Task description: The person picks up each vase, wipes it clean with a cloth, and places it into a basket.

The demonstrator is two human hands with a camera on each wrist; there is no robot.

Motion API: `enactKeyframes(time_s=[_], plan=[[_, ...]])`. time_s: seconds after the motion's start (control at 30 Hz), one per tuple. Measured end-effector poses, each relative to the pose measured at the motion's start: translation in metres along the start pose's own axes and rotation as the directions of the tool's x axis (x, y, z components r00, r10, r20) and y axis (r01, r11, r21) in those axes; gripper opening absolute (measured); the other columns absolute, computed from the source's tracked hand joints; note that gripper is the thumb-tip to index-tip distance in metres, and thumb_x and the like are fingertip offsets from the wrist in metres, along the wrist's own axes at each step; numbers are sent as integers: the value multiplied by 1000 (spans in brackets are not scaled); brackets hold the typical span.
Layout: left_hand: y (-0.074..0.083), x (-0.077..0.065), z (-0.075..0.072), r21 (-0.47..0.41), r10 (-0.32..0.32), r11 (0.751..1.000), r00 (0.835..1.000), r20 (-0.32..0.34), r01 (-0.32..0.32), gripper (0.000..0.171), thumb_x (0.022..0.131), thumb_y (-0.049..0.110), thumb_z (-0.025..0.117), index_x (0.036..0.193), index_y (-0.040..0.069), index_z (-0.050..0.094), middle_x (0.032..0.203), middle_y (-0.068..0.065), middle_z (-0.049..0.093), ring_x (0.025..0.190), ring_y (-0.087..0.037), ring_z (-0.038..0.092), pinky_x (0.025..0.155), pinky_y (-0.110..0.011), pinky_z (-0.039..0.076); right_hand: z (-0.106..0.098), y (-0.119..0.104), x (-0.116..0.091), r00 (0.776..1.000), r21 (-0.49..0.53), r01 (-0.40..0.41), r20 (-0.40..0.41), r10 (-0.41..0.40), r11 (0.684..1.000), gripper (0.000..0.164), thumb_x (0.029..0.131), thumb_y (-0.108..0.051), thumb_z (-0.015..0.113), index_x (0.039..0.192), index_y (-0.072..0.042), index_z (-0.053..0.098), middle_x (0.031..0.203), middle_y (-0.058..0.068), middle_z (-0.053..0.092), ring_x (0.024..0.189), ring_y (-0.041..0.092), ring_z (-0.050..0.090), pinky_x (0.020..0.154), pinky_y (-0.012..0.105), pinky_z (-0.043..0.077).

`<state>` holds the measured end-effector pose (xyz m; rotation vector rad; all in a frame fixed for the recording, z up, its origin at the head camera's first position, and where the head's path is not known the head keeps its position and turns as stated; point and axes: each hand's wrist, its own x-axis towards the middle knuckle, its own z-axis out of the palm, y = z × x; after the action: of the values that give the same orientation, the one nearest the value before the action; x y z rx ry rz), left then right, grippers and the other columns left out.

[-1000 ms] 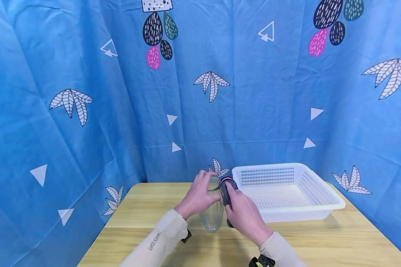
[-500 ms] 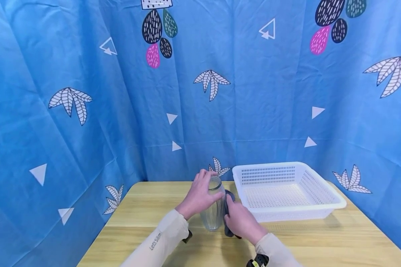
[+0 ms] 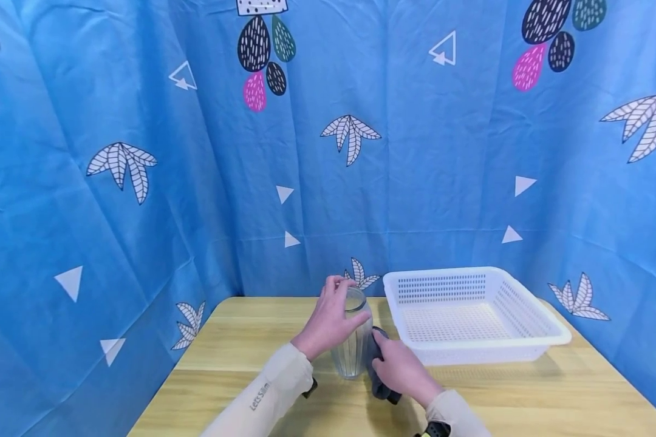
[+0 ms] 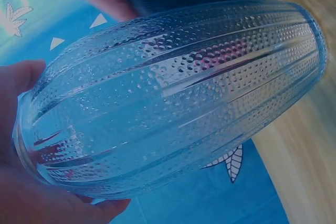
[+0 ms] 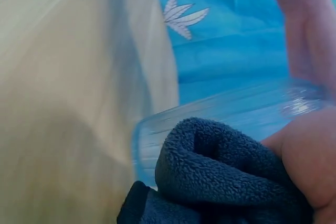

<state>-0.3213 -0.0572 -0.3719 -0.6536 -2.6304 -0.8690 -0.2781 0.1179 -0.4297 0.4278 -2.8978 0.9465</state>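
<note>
A clear glass vase (image 3: 350,349) with ribs and a dimpled texture stands upright near the middle of the wooden table. My left hand (image 3: 330,318) grips it round the neck, thumb on the near side and fingers at the far rim. In the left wrist view the vase (image 4: 178,103) fills most of the picture. My right hand (image 3: 401,367) holds a folded dark grey cloth (image 3: 379,370) against the vase's right side, low down. Seen from the right wrist, the fuzzy cloth (image 5: 220,171) is bunched under the thumb and overlaps the glass.
A white perforated plastic basket (image 3: 475,349) sits on the table to the right, close beyond the right hand. Behind the wooden table (image 3: 251,334) hangs a blue patterned curtain (image 3: 328,200), which also runs along both sides.
My right hand has slid the cloth down the vase's right side, from near the rim to the lower part. The left hand keeps its grip on the neck.
</note>
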Motion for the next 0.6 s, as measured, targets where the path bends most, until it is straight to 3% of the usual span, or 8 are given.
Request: enactKeyframes(time_s=[0.13,0.2,0.27,0.43,0.53,0.6], plan=[[1,1,1,21,-16,1000,1000,-5,16,69,91,51,67,146,16,44,122,-4,42,110,-22,45,92,-41,46,-16,-11,-4,997,-11,22,-78,-23,1000,63,90,-9,64,149,2,45,107,21,71,78,19,66,70,39,52],[1,2,1,43,-17,999,1000,-12,17,71,90,52,69,146,16,45,120,-4,46,110,-22,46,93,-42,45,-23,-16,-6,991,-25,41,-128,-44,999,64,90,-8,64,149,1,44,104,20,71,76,18,64,68,37,52],[1,3,0,56,-8,998,1000,-23,9,70,89,51,71,144,16,47,125,-3,50,116,-24,48,97,-45,44,-28,-20,-7,981,-53,57,-185,-66,997,64,89,-9,65,149,0,45,102,18,70,77,18,65,68,38,53],[1,4,-1,12,13,1000,1000,-8,-13,68,88,44,73,145,16,48,144,-3,52,137,-28,43,108,-54,37,-36,-26,-8,928,-143,113,-338,-155,983,63,86,-7,67,147,-3,50,105,15,70,85,24,67,74,42,54],[2,5,-1,-25,16,1000,1000,12,-16,68,85,37,73,145,16,48,147,-2,51,139,-29,41,108,-54,36,-36,-28,-8,901,-183,139,-385,-201,973,63,85,-6,69,146,-3,51,107,16,70,88,28,68,76,45,54],[1,5,0,-27,13,1000,1000,20,-13,69,83,35,73,145,16,49,146,-1,51,138,-29,41,108,-54,36,-33,-28,-6,897,-203,140,-389,-212,969,64,85,-7,69,146,-3,51,107,17,69,87,30,69,74,46,54]])
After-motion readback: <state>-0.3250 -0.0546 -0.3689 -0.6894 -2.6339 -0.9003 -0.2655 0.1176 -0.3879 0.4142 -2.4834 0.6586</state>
